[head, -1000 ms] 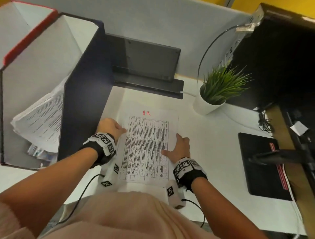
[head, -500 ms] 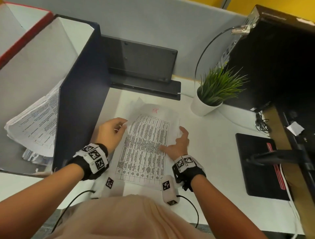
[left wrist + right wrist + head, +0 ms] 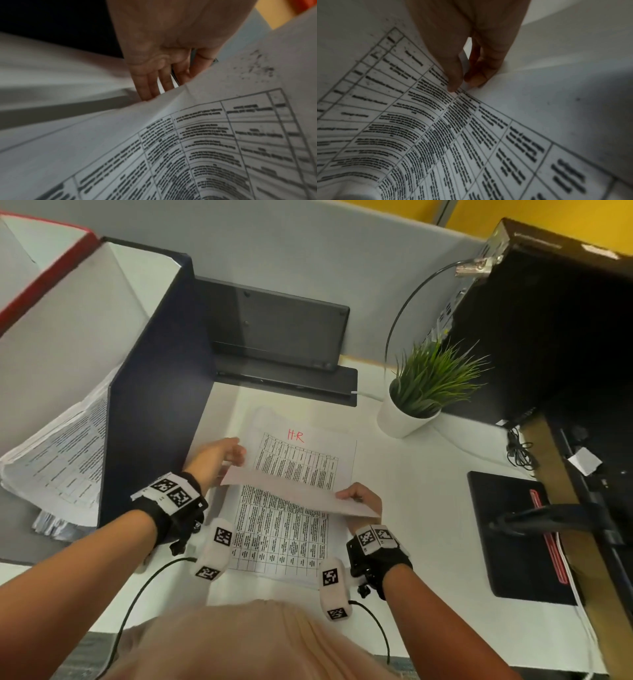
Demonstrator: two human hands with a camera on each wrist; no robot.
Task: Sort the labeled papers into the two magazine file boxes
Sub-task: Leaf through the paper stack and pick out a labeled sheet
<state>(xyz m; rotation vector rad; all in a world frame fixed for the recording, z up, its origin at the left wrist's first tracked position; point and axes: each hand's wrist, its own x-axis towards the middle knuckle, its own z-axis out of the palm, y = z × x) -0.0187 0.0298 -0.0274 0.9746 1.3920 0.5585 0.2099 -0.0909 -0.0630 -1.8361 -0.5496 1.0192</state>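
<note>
A printed table sheet (image 3: 301,496) is lifted off the paper stack (image 3: 284,542), curled with its blank back up. My left hand (image 3: 222,457) holds its left end; in the left wrist view the fingers (image 3: 154,81) run nearly straight behind the sheet's (image 3: 205,135) edge. My right hand (image 3: 359,498) pinches the right end between thumb and fingers (image 3: 476,78) on the sheet (image 3: 436,128). The uncovered stack page has "H.R" (image 3: 295,434) in red. A dark blue file box (image 3: 154,392) holding papers (image 3: 58,460) stands left, a red-edged box (image 3: 44,275) behind it.
A dark laptop (image 3: 274,337) leans against the grey partition behind the stack. A potted plant (image 3: 424,385) stands at the right rear. A black pad (image 3: 510,535) lies at the right, beside a black computer case (image 3: 548,320) and cables (image 3: 519,450).
Both hands went from resting flat on the stack to lifting its top sheet. The sheet has curled back toward me, and a second page marked "H.R" now shows beneath it.
</note>
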